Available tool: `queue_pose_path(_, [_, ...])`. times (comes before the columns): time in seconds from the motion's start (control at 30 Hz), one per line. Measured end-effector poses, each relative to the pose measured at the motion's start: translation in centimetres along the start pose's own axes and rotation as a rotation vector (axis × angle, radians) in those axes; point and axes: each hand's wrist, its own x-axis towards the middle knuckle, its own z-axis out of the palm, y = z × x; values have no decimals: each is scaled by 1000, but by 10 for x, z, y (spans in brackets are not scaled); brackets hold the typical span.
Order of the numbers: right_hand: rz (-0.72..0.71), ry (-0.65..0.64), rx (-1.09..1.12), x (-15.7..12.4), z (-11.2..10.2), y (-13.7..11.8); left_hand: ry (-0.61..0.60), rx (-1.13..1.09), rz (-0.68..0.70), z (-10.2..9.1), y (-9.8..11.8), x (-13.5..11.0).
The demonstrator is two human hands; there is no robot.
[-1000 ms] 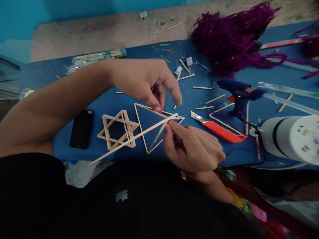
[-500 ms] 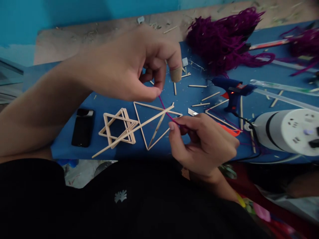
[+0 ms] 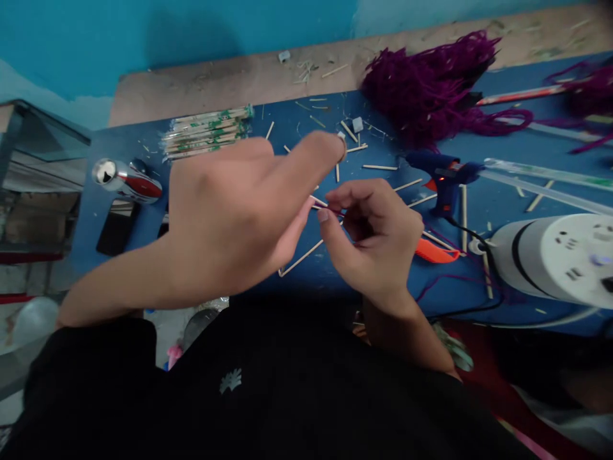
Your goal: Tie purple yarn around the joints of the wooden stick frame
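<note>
My left hand point(image 3: 239, 214) hangs over the blue table point(image 3: 483, 211) with its fingers curled and the thumb pointing up; it hides most of the wooden stick frame point(image 3: 301, 259). My right hand point(image 3: 371, 236) is closed in a pinch just to its right, holding a thin purple yarn strand point(image 3: 334, 211) at the stick frame's corner. What the left fingers press is hidden behind the hand.
A heap of purple yarn point(image 3: 431, 80) lies at the back. A blue glue gun point(image 3: 443, 176), an orange cutter point(image 3: 435, 252) and a white power strip reel point(image 3: 560, 259) are on the right. A bundle of wrapped sticks point(image 3: 205, 131), a can point(image 3: 125, 180) and a phone point(image 3: 115, 233) lie left.
My left hand has come down and forward, now covering the star frame and most of the triangle. My right hand rose to the frame's corner. The view shifted, showing the can.
</note>
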Motion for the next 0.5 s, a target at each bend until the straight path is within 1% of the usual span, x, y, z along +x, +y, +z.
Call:
queue_pose_path(0.07, [77, -53, 110, 2, -3, 2, 65, 34, -66, 4, 18, -10])
queue_pose_path(0.13, [129, -101, 195, 4, -6, 3, 156, 57, -146, 13, 37, -19])
queue_pose_path(0.27, [189, -187, 266, 9, -8, 8, 348, 87, -296, 41, 66, -31])
queue_pose_path(0.33, [199, -202, 286, 10, -7, 11, 417, -3, -396, 58, 75, -36])
queue_pose_path(0.43, [187, -217, 281, 12, -4, 15, 456, -285, -589, 83, 81, -42])
queue_pose_path(0.47, [181, -229, 267, 12, -4, 16, 471, -348, -632, 90, 82, -44])
queue_pose_path(0.5, [179, -245, 253, 12, -3, 17, 497, -363, -652, 97, 82, -46])
